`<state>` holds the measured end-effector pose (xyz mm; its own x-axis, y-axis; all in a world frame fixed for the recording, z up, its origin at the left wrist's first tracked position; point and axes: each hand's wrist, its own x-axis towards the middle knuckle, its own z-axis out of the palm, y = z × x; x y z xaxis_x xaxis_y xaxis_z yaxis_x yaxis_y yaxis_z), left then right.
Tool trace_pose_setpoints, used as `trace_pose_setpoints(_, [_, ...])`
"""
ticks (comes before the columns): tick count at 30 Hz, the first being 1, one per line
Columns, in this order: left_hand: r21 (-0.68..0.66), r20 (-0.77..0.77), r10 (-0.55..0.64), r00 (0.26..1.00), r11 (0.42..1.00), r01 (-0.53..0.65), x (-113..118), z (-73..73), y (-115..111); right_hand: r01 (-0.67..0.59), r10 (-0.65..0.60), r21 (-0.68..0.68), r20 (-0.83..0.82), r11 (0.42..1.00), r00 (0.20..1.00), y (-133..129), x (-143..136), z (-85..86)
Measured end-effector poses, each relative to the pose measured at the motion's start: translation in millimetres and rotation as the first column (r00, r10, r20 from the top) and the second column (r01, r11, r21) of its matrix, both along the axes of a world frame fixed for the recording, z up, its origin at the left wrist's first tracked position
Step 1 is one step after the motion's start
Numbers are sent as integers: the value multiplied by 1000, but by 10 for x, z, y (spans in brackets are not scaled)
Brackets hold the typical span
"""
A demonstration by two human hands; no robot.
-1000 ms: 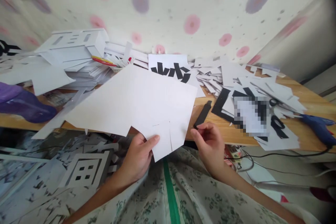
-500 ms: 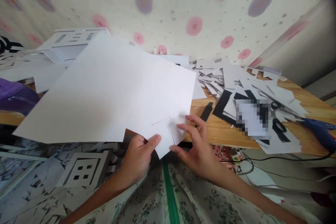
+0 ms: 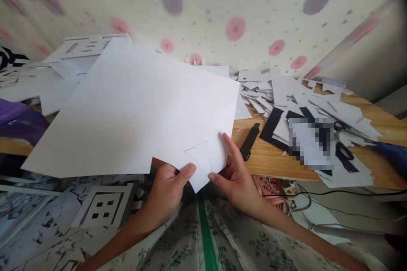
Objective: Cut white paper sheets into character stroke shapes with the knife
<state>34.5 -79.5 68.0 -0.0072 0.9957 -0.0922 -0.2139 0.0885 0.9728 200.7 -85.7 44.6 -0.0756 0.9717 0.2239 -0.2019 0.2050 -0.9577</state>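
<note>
A large white sheet of cardboard (image 3: 133,110) spans the middle of the view, tilted over the table's front edge. Thin dark lines mark a small shape near its lower right corner, and a notch is cut from its lower edge. My left hand (image 3: 170,186) grips that edge beside the notch, thumb on top and fingers underneath. At the right edge my right hand (image 3: 233,180) pinches the sheet, its thumb by the drawn lines, the index finger along the edge and the other fingers hidden beneath. A black utility knife (image 3: 250,142) lies on the table just beyond my right hand.
White cardboard offcuts (image 3: 259,93) and black-handled scissors (image 3: 343,150) lie on the wooden table (image 3: 273,165) at right, near a blue glue gun (image 3: 389,156). A white cardboard model (image 3: 76,57) stands back left, by a purple object (image 3: 19,120). Scraps fill the space below left.
My right hand's fingers were raised and spread over the sheet's corner; now most have gone under its edge and the hand grips it. The view has shifted slightly.
</note>
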Motion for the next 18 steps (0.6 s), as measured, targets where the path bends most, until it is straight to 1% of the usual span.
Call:
trace_pose_setpoints(3, [-10,56,-25,998,1000,25,51,-16,3,25,-24,16,-20,1000,1000,16,-18,-24])
trace_pose_setpoints(7, [-10,227,-32,973,999,35,140,21,7,111,-102,80,-111,991,989,32,-64,-36])
trace_pose_setpoints(9, [-8,292,-28,956,999,32,174,39,8,144,-130,70,-175,987,976,40,-90,-50])
trace_pose_setpoints(12, [-23,362,-21,932,999,31,197,46,1,147,-133,47,-225,988,965,47,-121,-92])
trace_pose_setpoints(14, [-39,389,-38,921,998,57,197,47,-10,149,-131,79,-193,986,972,41,-123,-118])
trace_pose_setpoints(16, [-48,388,-58,920,995,83,187,50,-18,160,-146,125,-115,979,983,27,-106,-133])
trace_pose_setpoints(18, [-52,371,-54,927,995,79,163,52,-6,174,-174,175,-19,969,985,10,-75,-139])
